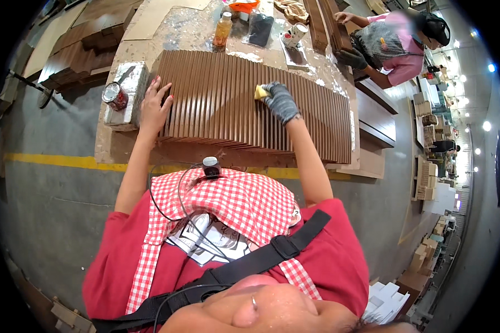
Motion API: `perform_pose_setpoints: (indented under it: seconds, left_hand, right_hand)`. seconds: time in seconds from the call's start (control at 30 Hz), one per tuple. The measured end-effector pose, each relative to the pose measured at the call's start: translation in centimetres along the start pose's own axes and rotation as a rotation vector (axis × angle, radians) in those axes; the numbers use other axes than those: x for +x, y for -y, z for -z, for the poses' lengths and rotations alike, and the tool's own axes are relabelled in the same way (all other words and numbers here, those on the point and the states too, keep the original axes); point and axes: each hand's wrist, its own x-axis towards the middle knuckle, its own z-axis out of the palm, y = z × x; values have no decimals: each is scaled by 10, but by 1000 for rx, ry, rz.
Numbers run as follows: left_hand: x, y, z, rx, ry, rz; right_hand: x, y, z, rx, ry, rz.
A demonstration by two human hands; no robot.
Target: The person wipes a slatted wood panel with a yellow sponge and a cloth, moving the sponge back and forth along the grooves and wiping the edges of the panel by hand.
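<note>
A long row of brown wooden slats point(216, 94) stands packed side by side across the table in front of me. My left hand point(154, 111) is bare and lies on the left end of the row, its fingers stretched and apart. My right hand point(282, 102), in a grey glove, is closed round a small yellow sponge point(261, 92). That sponge presses on the top edges of the slats, right of the middle. The glove hides part of it.
Left of the slats, a small open can point(115, 96) rests on a pale paint-smeared block point(134, 83). Beyond them stand an amber bottle point(222, 32), a black packet point(259, 29) and a white can point(295, 34). A co-worker point(391, 47) handles brown boards point(333, 25) at the far right.
</note>
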Motion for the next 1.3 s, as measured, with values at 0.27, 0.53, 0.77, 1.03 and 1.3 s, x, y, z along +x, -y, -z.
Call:
perform_pose_setpoints:
  seconds: [0.27,0.53,0.77,1.03,1.3]
  left_hand:
    - [-2,11,14,30,5,2]
    - [-4,62,14,-93,-59,-24]
    - [-3,79,36,-221,-142,-60]
    - [-6,76,47,-219,-184,-125]
    - [-11,62,42,-245,-124,-121]
  right_hand:
    - [-129,39,-25,76,-49,71]
    - [-162,39,-32,435,6,200]
    - [-128,55,-36,285,-94,286]
    - [-113,61,-58,173,-52,295]
    - [-49,41,-36,82,-158,234]
